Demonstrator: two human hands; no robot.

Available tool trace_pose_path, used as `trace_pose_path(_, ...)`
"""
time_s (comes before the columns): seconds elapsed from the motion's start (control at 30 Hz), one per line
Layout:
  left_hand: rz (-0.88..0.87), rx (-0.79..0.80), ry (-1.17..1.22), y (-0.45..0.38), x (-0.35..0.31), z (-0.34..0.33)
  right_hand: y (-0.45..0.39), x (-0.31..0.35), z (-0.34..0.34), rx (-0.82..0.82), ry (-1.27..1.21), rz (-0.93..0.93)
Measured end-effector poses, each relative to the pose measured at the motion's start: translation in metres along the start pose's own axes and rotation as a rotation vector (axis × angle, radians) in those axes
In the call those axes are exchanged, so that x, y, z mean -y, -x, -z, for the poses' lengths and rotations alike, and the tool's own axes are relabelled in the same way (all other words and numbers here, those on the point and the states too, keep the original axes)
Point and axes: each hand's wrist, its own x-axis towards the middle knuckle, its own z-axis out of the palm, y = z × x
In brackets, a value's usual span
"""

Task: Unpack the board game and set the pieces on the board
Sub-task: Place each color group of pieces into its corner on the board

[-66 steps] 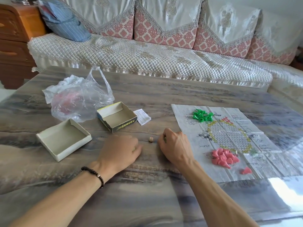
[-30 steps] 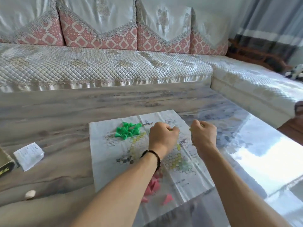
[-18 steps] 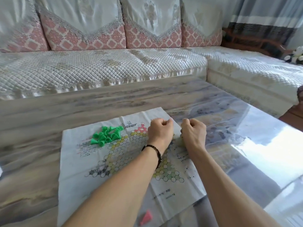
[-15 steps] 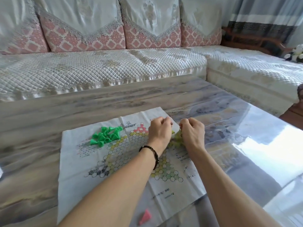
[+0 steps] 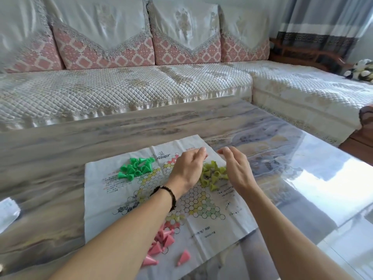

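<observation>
A white paper game board (image 5: 214, 221) printed with coloured hexagon cells lies flat on the table. Several yellow-green cone pieces (image 5: 213, 175) lie in a loose heap at its far right, between my two hands. My left hand (image 5: 188, 168) and my right hand (image 5: 235, 169) hover just above that heap with fingers spread and relaxed, holding nothing. Bright green cone pieces (image 5: 136, 168) are piled at the board's far left. Pink cone pieces (image 5: 162, 246) lie at the near edge, partly hidden under my left forearm.
The glossy marble-patterned table (image 5: 282, 158) reflects light on its right side. A quilted cream sofa (image 5: 121, 91) runs along the far edge and down the right. A folded white paper slip (image 5: 8, 212) lies at the left edge of view.
My hands came over from the left side of the table to the board as fists, then spread apart; the yellow-green pieces now lie in a heap on the board between them.
</observation>
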Motion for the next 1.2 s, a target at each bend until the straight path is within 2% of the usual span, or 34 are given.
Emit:
trace_pose_path(0.3,-0.262,0.011,-0.661,0.064,0.004,0.064,0.047,0.035,-0.016,0.107,0.371,0.188)
trace_pose_path(0.43,-0.284,0.026,-0.895,0.102,0.01,0.101,0.079,0.048,-0.032,0.193,0.551,0.329)
trace_pose_path(0.67,-0.292,-0.034,-0.95,0.184,0.029,0.158,0.138,0.088,-0.061,0.292,0.727,0.504)
trace_pose_path(0.8,-0.224,-0.084,-0.927,0.235,0.049,0.191,0.171,0.106,-0.092,0.329,0.76,0.598)
trace_pose_path(1.03,-0.092,-0.211,-0.938,0.319,0.084,0.253,0.23,0.146,-0.159,0.392,0.659,0.686)
trace_pose_path(1.2,0.031,-0.373,-0.971,0.361,0.092,0.289,0.263,0.162,-0.212,0.527,0.624,0.687)
